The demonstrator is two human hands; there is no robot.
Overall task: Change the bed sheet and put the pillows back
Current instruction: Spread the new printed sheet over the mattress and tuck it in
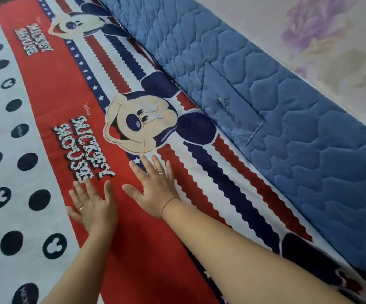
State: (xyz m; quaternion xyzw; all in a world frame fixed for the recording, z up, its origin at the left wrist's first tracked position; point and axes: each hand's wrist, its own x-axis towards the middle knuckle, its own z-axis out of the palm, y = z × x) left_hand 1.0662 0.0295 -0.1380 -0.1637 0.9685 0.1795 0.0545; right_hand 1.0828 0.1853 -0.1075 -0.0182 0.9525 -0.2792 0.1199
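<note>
Beside a blue mattress (287,132), left hand (92,208) and right hand (153,190), spread flat, seemingly press the bed sheet (46,99).

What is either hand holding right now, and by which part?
Nothing is held: left hand and right hand lie flat, fingers spread, on the bed sheet.
</note>
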